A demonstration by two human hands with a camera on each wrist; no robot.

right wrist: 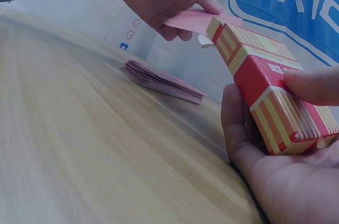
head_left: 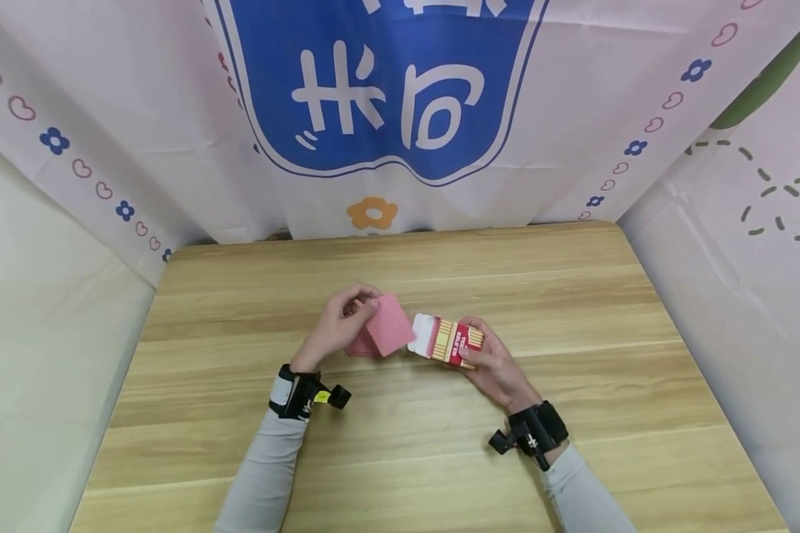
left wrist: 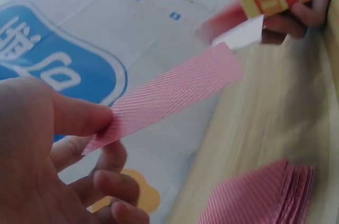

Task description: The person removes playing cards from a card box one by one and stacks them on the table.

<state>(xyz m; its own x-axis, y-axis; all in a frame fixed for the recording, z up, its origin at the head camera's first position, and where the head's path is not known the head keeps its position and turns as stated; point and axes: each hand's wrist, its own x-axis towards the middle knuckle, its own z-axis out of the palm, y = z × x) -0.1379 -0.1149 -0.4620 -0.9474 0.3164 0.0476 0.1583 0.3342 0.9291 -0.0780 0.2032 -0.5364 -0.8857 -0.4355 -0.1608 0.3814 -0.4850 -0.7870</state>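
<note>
My left hand pinches a pink patterned playing card by one end, thumb on top, as the left wrist view shows. Whether more than one card is in that pinch, I cannot tell. Below it a stack of the same playing cards lies on the table, slightly fanned. My right hand grips a red and yellow striped card box, its thumb pressing the front. The box's white flap stands open toward the left hand, and the held card's far end is close to it. The box's inside is hidden.
The wood-grain table reaches back to a white cloth hanging behind it, printed with a blue sign. Pale cloth walls stand along the left and right sides. Each wrist wears a black strap with a small camera.
</note>
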